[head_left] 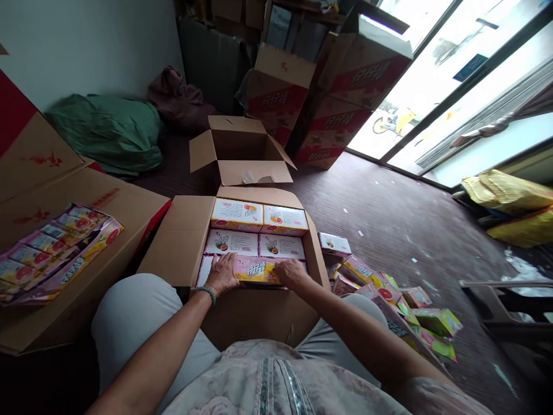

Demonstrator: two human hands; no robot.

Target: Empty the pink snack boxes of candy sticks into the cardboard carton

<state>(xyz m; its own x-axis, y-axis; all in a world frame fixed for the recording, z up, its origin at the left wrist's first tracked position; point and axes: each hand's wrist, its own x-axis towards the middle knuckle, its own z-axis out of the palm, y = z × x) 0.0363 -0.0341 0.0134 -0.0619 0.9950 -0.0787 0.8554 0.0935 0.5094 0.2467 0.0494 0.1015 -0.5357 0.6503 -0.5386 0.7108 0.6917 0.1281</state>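
In front of my knees stands an open cardboard carton [254, 314], with rows of small printed fruit boxes inside it. A pink and yellow fruit box [254, 270] lies lengthwise in the row nearest me, its printed side up. My left hand [222, 274], with a beaded bracelet at the wrist, grips its left end. Curled fingers of my right hand [290, 273] hold its right end; their tips are partly hidden. Behind it are white-faced fruit boxes [233, 242], and yellow-edged ones [237, 212] fill the far row.
An opened display box of small packs [52, 253] sits on a large carton [108, 202] at left. Several loose fruit packs [389, 294] are heaped on the floor at right. Beyond my carton is another open carton [242, 147]; stacked red cartons [332, 121] stand near the glass doors.
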